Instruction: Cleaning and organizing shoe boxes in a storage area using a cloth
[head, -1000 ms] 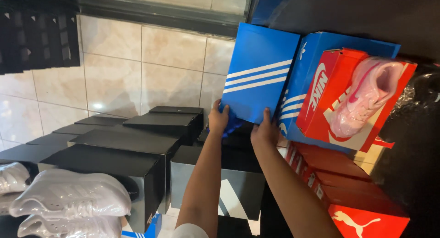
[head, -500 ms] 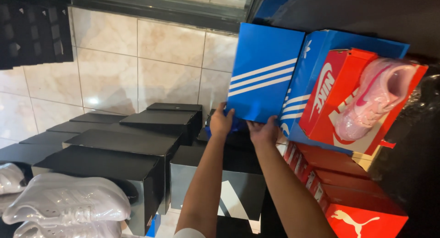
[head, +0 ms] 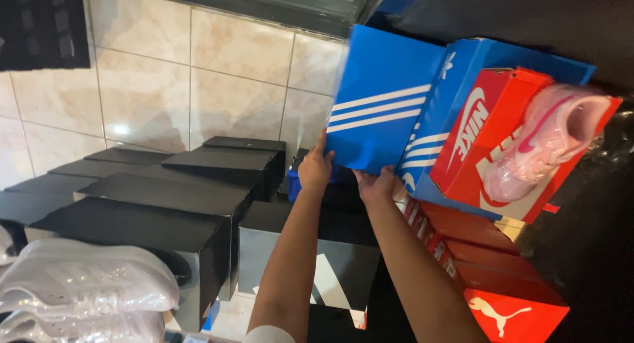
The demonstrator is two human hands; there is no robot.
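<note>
A blue shoe box with white stripes (head: 383,102) is held up by both hands at its lower edge. The left hand (head: 316,171) is pressed against the box's lower left corner, its fingers kept close together and laid flat up the near face, thumb side toward the box. The right hand (head: 376,183) is cupped under the bottom edge just beside it, fingers curled up and around the edge; how far they are spread cannot be told, since the tips are hidden behind the box. The box is tilted, its long axis rising from the fingers up and toward the right, its broad striped face turned to the camera and its upper edge blurred.

Right of the fingers and touching the held box, a second blue box (head: 456,118) is leaned at the same slant. Against that one an open red box (head: 489,131) is propped, with a pink shoe (head: 548,141) lying in it. Below the right fingers, red boxes (head: 508,277) are stacked.

Left of and below the fingers, black boxes (head: 165,197) are set in rows, with white shoes (head: 79,290) seen at the near left corner. Beyond everything, a wall of pale glossy tiles (head: 198,72) is seen.
</note>
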